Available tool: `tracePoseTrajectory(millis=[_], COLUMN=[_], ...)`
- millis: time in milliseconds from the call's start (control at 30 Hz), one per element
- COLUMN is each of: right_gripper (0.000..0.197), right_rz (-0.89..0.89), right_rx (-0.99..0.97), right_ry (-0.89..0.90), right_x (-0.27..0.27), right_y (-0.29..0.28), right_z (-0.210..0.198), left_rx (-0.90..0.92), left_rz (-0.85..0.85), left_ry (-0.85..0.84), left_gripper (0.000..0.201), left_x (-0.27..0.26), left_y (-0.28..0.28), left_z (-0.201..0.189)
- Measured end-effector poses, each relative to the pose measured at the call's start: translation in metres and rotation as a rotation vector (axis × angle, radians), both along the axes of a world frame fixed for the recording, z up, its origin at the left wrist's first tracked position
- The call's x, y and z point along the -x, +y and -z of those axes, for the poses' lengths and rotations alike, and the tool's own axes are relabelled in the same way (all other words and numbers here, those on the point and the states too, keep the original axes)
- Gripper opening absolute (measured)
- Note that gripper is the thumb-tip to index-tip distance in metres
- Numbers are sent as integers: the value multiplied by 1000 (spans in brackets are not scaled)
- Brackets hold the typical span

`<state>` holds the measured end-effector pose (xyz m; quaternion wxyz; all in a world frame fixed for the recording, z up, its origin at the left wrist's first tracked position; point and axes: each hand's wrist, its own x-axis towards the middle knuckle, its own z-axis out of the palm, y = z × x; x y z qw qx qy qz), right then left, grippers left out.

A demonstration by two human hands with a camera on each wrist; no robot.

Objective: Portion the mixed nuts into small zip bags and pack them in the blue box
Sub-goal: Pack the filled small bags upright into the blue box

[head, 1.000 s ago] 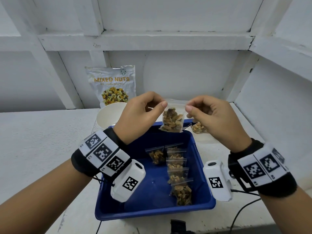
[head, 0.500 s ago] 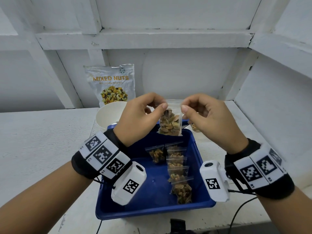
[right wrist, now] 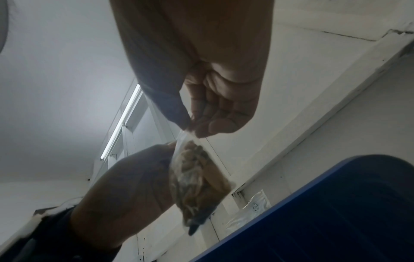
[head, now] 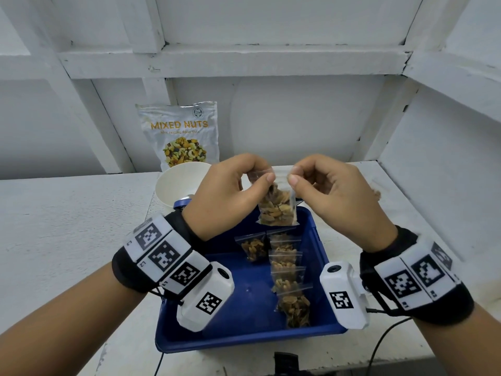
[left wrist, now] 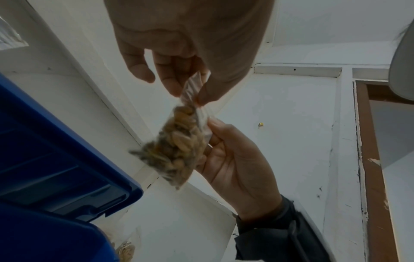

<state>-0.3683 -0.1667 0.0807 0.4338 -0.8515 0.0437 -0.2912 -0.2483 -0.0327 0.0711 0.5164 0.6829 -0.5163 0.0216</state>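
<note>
Change: hands drawn closer together along the bag's top edge than half a second ago; bag hanging a little lower in the frame, over the box's far end.
Held bag: small clear plastic zip bag of mixed nuts (head: 278, 210), at frame centre, hanging above the far end of the box; blurred in both wrist views.
Left hand (head: 230, 196): thumb and forefinger pinched on the bag's upper left corner; other fingers curled.
Right hand (head: 333, 196): thumb and forefinger pinched on the bag's upper right corner; remaining fingers curled loosely.
Box: blue rectangular plastic box (head: 238, 335), lower centre of the frame, on the white painted table (head: 67, 226).
Packed bags: overlapping row of small filled zip bags (head: 288, 278) down the right half of the box; one more filled zip bag (head: 252, 248) to the left of the row's far end.
Bowl: round white bowl (head: 176, 185), just beyond the box's far left corner, partly behind the left hand.
Pouch: silver "MIXED NUTS" pouch (head: 180, 135), upright against the wall, upper left of centre, behind the bowl.
</note>
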Motion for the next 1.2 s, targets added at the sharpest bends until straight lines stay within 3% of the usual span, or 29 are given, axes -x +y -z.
tracePoseTrajectory(millis=[333, 700, 867, 967, 1100, 1200], right_gripper=[5, 13, 8, 9, 9, 19], right_rz=[-11, -21, -43, -74, -164, -44], right_rx=[47, 50, 40, 49, 102, 80], right_ry=[7, 26, 33, 91, 272, 278], right_x=[0, 0, 2, 5, 15, 22], right_y=[-1, 1, 0, -6, -17, -37], right_z=[2, 7, 8, 6, 3, 3], left_rx=[9, -60, -69, -139, -309, -520], left_rz=[24, 69, 64, 119, 180, 211], left_ry=[-77, -179, -221, -212, -276, -330], left_gripper=[20, 12, 23, 16, 21, 13], left_x=[4, 6, 7, 3, -4, -4], left_y=[-1, 0, 0, 3, 8, 9], left_z=[1, 0, 0, -4, -7, -2])
